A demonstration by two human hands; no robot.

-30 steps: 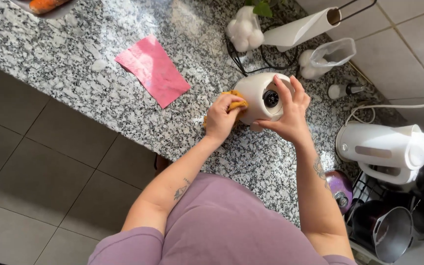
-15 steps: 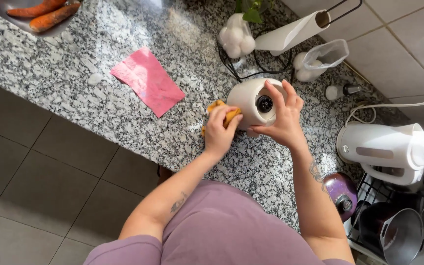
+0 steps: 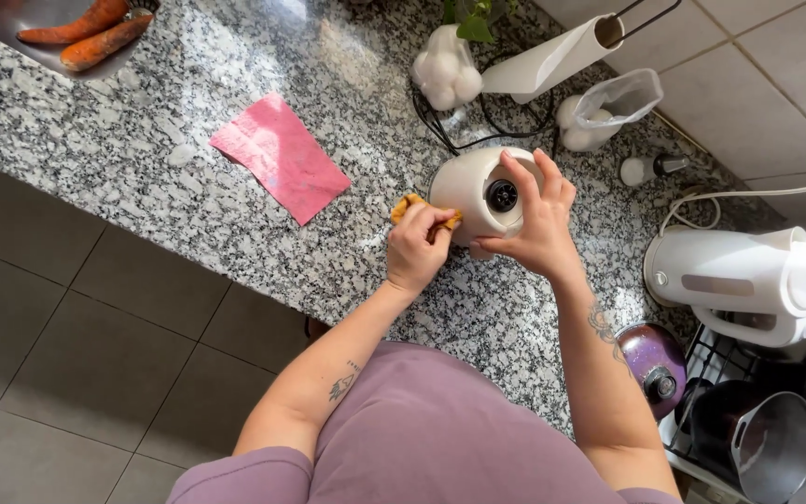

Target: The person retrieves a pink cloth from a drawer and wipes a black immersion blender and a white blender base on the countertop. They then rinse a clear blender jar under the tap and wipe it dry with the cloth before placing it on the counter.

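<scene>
Left hand: my left hand [image 3: 417, 252] is closed on a yellow cloth [image 3: 419, 205], pressing it against the side of the cream appliance base [image 3: 468, 191].
Right hand: my right hand [image 3: 538, 224] is spread wide over the top of the base, fingers [image 3: 524, 177] curved round the far side and touching it, thumb on the near edge.
Appliance base: sits on the granite counter [image 3: 142, 187], about mid-counter, between my two hands; black knob [image 3: 502, 195] showing on top. Looks tilted toward me, but hard to tell from this angle.
Cloth: bunched, mostly hidden under my fingers; only the top edge shows.
Pink cloth: pink cloth [image 3: 280, 156] lies flat on the counter, to the left, well apart from my hands.
Carrots: two carrots [image 3: 86, 33] in a metal tray at the top left corner.
Kettle: white kettle [image 3: 739, 280] to the right, near my right forearm, not touching it.
Paper roll: paper roll [image 3: 552, 58] on a wire holder behind the base.
Pots: dark pots [image 3: 767, 439] in a rack at the lower right.
</scene>
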